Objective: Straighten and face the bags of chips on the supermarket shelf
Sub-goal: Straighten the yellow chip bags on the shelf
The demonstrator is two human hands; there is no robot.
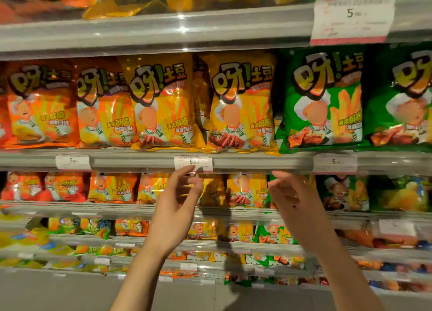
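Note:
A row of chip bags stands on the shelf point(149, 161) at eye level: orange bags point(39, 104) on the left, yellow bags point(240, 102) in the middle, green bags point(325, 100) on the right. One yellow bag point(163, 102) leans a little over its orange neighbour, and a bag behind it stands edge-on in the gap. My left hand point(177, 203) and my right hand point(292, 200) are raised below that shelf's edge, in front of the yellow bags point(245, 189) one shelf down. Both hands hold nothing, their fingers loosely curled.
White price tags point(193, 162) sit along the shelf rails, and a bigger one point(351, 18) hangs from the upper shelf. More snack bags fill the top shelf and several lower shelves point(210, 243). Grey floor shows at the bottom left.

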